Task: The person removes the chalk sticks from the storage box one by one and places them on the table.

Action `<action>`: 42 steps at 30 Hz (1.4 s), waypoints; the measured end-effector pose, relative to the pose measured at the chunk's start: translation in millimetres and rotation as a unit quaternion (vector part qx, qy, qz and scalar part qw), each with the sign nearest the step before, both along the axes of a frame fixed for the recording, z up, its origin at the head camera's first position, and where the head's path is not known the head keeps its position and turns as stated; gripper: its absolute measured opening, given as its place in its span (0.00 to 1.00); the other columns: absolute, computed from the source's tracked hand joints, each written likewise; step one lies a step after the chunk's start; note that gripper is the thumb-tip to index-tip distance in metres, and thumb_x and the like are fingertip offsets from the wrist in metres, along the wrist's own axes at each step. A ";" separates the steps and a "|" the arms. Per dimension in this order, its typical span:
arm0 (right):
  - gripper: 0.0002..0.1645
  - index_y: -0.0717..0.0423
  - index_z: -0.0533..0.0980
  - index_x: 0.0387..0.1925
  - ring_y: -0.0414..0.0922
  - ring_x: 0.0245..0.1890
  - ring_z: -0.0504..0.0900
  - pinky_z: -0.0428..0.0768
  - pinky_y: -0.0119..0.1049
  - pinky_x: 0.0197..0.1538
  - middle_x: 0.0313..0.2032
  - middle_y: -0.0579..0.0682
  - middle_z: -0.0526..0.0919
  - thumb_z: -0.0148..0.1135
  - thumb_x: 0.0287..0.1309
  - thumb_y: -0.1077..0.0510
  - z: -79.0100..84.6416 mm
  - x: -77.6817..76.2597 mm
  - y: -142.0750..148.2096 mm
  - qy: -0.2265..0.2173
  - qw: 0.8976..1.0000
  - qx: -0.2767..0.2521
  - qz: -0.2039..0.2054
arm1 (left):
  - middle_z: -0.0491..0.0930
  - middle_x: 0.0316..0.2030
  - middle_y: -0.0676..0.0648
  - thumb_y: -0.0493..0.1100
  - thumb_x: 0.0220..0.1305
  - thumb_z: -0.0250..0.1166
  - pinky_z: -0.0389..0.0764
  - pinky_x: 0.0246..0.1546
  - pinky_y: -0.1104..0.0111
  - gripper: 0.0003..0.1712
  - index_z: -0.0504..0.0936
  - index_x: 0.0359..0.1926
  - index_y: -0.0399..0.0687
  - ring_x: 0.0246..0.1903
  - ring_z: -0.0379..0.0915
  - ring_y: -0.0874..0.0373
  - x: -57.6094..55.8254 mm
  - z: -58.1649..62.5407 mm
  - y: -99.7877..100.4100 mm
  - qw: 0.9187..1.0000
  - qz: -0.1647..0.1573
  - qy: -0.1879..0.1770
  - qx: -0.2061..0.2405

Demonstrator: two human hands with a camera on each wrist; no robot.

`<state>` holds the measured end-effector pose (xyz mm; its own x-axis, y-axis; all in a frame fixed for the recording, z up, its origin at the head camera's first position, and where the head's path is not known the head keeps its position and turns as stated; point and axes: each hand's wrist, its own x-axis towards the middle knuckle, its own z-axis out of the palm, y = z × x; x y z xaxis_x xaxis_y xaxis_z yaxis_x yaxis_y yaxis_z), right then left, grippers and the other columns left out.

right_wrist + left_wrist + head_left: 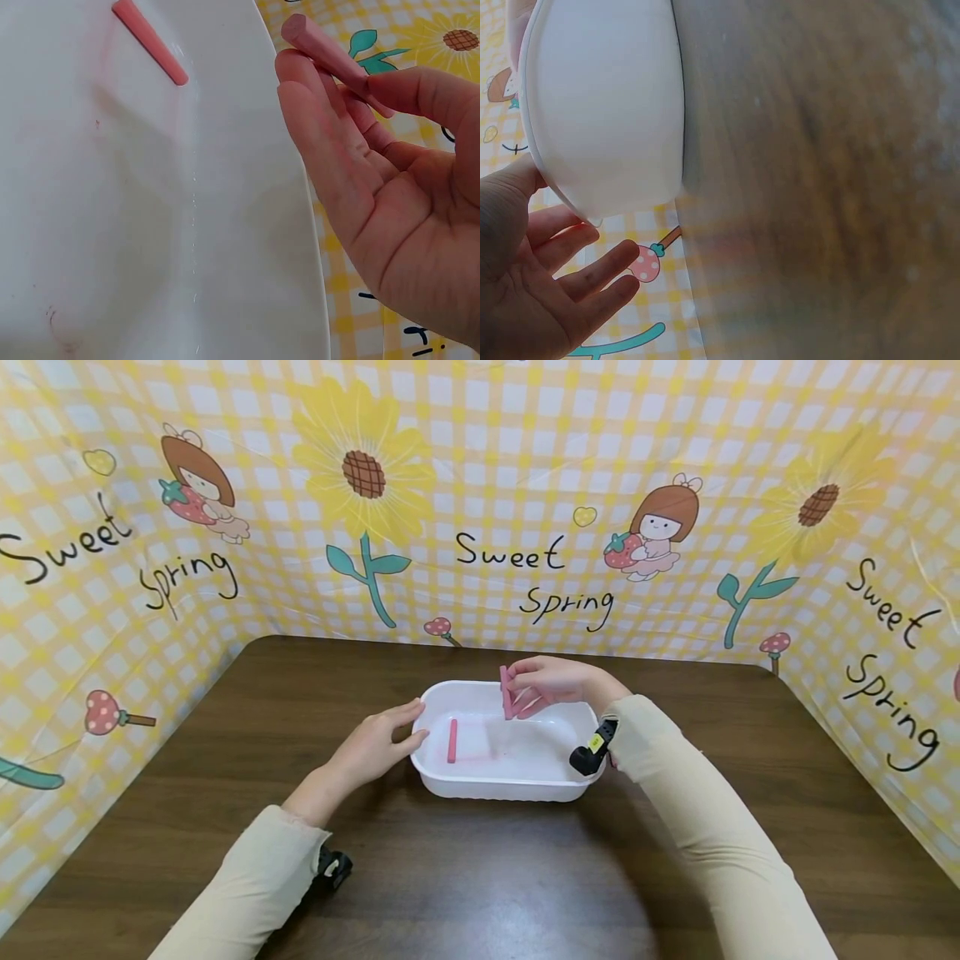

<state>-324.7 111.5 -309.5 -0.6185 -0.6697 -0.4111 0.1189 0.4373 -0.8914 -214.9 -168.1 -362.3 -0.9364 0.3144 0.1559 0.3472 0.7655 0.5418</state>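
A white plastic basin (495, 789) sits on the table, with a pink chalk stick (452, 741) lying inside near its left end. My left hand (372, 743) touches the basin's left rim with thumb and fingertips; in the left wrist view its other fingers are spread loosely beside the wall. Above the basin's far side, my right hand (551, 683) pinches a second pink chalk stick (506, 693) between thumb and fingers. The right wrist view shows the blunt end of this held stick (322, 49) and pink powder on the fingers.
Pink smears and small specks mark the basin floor (135, 225). The dark wooden table (480, 877) extends around the basin. A yellow checked cloth (495, 485) with flowers and lettering hangs behind and at both sides.
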 end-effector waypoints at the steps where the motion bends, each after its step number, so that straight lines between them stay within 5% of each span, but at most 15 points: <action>1: 0.09 0.58 0.67 0.45 0.44 0.37 0.85 0.81 0.45 0.51 0.34 0.49 0.84 0.45 0.69 0.58 -0.2 0.2 1.6 -0.001 1.000 -0.001 0.001 | 0.64 0.66 0.40 0.48 0.66 0.57 0.63 0.65 0.49 0.30 0.66 0.64 0.38 0.66 0.60 0.43 0.1 0.2 0.1 1.000 0.000 0.001 0.000; 42: 0.12 0.60 0.65 0.46 0.43 0.40 0.85 0.81 0.44 0.52 0.34 0.49 0.83 0.44 0.69 0.56 -9.2 15.4 67.1 0.019 0.999 -0.021 -0.020 | 0.64 0.66 0.40 0.49 0.66 0.57 0.63 0.65 0.49 0.31 0.66 0.65 0.38 0.66 0.60 0.43 -0.5 0.0 -0.4 1.000 -0.001 -0.003 0.002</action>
<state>-309.3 178.6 -318.7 -0.6597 -0.6605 -0.3585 0.1007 0.3950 -0.9131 -215.4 -168.5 -362.3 -0.9365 0.3165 0.1509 0.3458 0.7624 0.5470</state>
